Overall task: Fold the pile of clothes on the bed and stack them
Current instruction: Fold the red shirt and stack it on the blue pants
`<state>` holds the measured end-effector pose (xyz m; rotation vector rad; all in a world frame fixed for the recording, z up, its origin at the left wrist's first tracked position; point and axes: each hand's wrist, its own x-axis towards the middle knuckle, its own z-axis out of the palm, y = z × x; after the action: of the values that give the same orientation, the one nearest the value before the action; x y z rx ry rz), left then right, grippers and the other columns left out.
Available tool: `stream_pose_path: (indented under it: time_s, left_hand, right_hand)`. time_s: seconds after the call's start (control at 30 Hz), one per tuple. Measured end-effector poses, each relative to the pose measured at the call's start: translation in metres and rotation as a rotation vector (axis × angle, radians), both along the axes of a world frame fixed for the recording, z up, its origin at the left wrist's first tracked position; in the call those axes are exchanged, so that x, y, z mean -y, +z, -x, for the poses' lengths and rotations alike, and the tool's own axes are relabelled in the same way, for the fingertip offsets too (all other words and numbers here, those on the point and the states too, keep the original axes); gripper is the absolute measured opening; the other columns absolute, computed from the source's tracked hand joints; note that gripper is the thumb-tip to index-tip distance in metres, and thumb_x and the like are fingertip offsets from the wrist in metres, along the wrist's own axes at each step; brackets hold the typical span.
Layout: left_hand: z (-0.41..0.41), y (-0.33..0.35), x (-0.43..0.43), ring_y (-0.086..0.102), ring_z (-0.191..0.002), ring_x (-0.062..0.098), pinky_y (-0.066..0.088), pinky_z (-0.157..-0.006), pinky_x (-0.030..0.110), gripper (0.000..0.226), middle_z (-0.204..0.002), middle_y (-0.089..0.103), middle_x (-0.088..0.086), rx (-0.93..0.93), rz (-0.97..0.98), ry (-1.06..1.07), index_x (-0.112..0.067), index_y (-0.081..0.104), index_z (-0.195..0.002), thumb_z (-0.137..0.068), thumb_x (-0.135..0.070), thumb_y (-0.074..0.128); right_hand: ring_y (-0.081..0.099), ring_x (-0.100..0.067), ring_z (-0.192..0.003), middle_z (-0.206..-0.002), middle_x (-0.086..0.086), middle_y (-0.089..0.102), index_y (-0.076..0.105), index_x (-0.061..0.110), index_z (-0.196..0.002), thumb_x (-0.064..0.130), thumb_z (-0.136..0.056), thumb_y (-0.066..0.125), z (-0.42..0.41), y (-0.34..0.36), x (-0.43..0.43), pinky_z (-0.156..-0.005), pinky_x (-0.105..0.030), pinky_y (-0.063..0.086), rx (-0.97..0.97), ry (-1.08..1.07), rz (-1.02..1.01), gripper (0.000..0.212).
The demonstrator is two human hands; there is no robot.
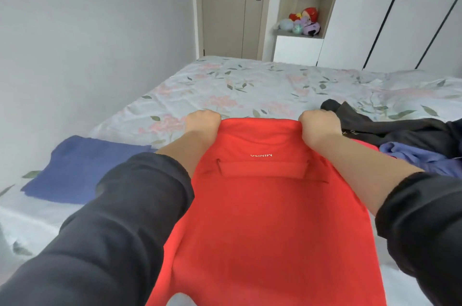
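Observation:
A red garment (pixel 265 218) with small white lettering hangs stretched in front of me above the bed (pixel 225 85). My left hand (pixel 203 122) grips its far edge at the left corner, and my right hand (pixel 320 127) grips the same edge at the right corner. Both fists are curled round the cloth. A folded dark blue garment (pixel 82 168) lies flat on the bed to the left. To the right, a black garment (pixel 390 125) and a light purple one (pixel 420 155) lie crumpled together.
The bed has a pale floral sheet and runs along a grey wall (pixel 75 43) on the left. Beyond it stand a closed door (pixel 230 5), an open shelf with plush toys (pixel 303 23) and white wardrobe doors (pixel 400 18).

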<state>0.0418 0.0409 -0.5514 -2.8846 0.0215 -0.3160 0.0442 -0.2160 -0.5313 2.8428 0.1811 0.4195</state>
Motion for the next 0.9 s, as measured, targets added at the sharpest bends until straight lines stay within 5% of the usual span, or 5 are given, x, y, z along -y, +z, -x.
stream_pose_path:
  time_s: [0.2, 0.5, 0.73, 0.9]
  left_hand:
    - [-0.030, 0.014, 0.006, 0.058, -0.100, 0.034, 0.036, -0.065, 0.035, 0.025, -0.103, 0.064, 0.013, 0.250, 0.105, -0.022, -0.007, 0.061, -0.104, -0.084, 0.004, 0.050]
    - [0.056, -0.015, -0.006, 0.055, -0.098, 0.033, 0.033, -0.066, 0.036, 0.029, -0.108, 0.057, 0.012, 0.191, -0.011, -0.148, -0.005, 0.059, -0.107, -0.081, 0.004, 0.050]
    - [0.159, -0.039, -0.015, 0.052, -0.082, 0.036, 0.024, -0.064, 0.037, 0.024, -0.085, 0.055, 0.019, 0.307, 0.257, -0.256, -0.001, 0.055, -0.085, -0.064, 0.010, 0.057]
    - [0.225, -0.081, -0.016, 0.054, -0.070, 0.036, 0.037, -0.061, 0.039, 0.033, -0.072, 0.053, 0.017, 0.376, 0.349, -0.283, -0.002, 0.057, -0.073, -0.045, 0.014, 0.061]
  right_hand:
    - [0.051, -0.032, -0.092, -0.081, -0.012, 0.062, 0.060, 0.011, -0.078, -0.003, -0.073, 0.050, -0.029, 0.016, 0.002, -0.082, -0.038, 0.031, 0.305, 0.015, -0.040, 0.018]
    - [0.052, -0.033, -0.093, -0.088, -0.013, 0.063, 0.063, 0.005, -0.088, -0.003, -0.071, 0.052, 0.057, -0.017, 0.009, -0.080, -0.039, 0.031, 0.217, 0.051, -0.067, 0.021]
    - [0.051, -0.035, -0.086, -0.084, -0.014, 0.059, 0.062, 0.005, -0.083, -0.002, -0.061, 0.058, 0.154, -0.043, 0.018, -0.073, -0.040, 0.027, 0.317, 0.140, -0.255, 0.024]
    - [0.057, -0.034, -0.070, -0.070, -0.011, 0.059, 0.058, 0.008, -0.075, -0.006, -0.048, 0.065, 0.217, -0.072, 0.023, -0.066, -0.039, 0.037, 0.252, 0.323, -0.315, 0.031]
